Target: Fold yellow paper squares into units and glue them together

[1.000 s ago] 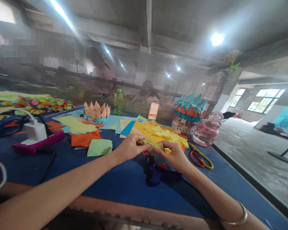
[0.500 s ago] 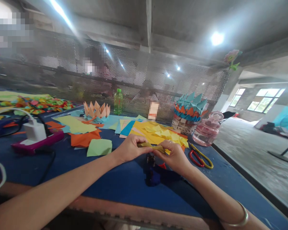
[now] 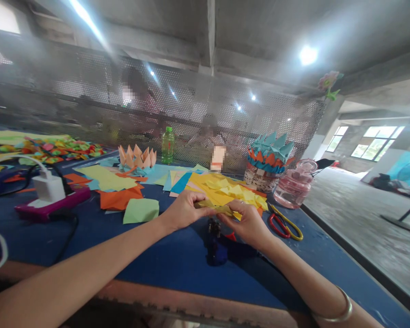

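Head camera: we are pinching a folded yellow paper strip (image 3: 214, 208) between our left hand (image 3: 183, 210) and right hand (image 3: 245, 223), both closed narrowly on it, above the blue tabletop (image 3: 171, 269).

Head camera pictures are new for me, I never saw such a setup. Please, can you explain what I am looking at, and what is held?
There is no machine here. One camera worn on a person's head looks forward and down, so all three pictures come from that same place. The two bare arms are the wearer's own. The left hand and the right hand pinch a folded yellow paper strip between them. On the blue table lie loose yellow paper sheets, a folded peach paper crown, scissors with red and yellow handles, a pink glass jar and a green plastic bottle.
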The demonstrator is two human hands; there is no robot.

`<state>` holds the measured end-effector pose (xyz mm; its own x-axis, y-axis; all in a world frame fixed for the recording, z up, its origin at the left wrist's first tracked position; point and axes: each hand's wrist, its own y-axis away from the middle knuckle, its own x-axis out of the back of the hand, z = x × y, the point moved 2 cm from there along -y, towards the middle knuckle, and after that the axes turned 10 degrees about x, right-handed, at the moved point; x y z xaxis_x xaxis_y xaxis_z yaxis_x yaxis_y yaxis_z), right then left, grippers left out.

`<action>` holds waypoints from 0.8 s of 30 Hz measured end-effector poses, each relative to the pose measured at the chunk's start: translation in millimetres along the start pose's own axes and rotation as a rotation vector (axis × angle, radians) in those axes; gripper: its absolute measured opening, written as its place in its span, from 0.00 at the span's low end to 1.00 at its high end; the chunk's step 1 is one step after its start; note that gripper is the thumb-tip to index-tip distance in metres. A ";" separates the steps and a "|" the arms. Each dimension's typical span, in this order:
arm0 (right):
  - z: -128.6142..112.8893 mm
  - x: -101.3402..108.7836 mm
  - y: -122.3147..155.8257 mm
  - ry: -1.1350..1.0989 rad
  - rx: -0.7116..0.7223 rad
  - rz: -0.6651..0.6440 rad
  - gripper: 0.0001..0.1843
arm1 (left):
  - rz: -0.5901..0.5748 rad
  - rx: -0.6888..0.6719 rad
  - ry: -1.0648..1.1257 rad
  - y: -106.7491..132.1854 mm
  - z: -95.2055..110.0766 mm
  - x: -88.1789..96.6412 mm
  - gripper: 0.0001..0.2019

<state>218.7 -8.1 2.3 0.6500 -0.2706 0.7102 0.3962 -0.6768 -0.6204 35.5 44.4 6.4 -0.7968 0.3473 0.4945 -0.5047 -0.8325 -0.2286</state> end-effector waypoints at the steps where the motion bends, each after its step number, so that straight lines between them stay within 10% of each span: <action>1: 0.0 -0.2 0.0 0.002 0.001 0.001 0.14 | 0.006 0.001 -0.004 -0.3 -0.6 0.0 0.17; 17: -2.0 -0.1 0.3 0.069 0.077 0.017 0.11 | 0.008 -0.114 -0.168 6.0 11.8 0.6 0.08; 24: -8.4 -1.2 -1.3 0.053 0.156 0.009 0.09 | -0.084 -0.112 -0.123 5.5 16.1 -0.2 0.22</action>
<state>212.0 -12.7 5.0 0.6202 -0.3146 0.7186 0.4895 -0.5606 -0.6679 38.3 32.8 18.6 -0.7070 0.3526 0.6130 -0.6073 -0.7469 -0.2709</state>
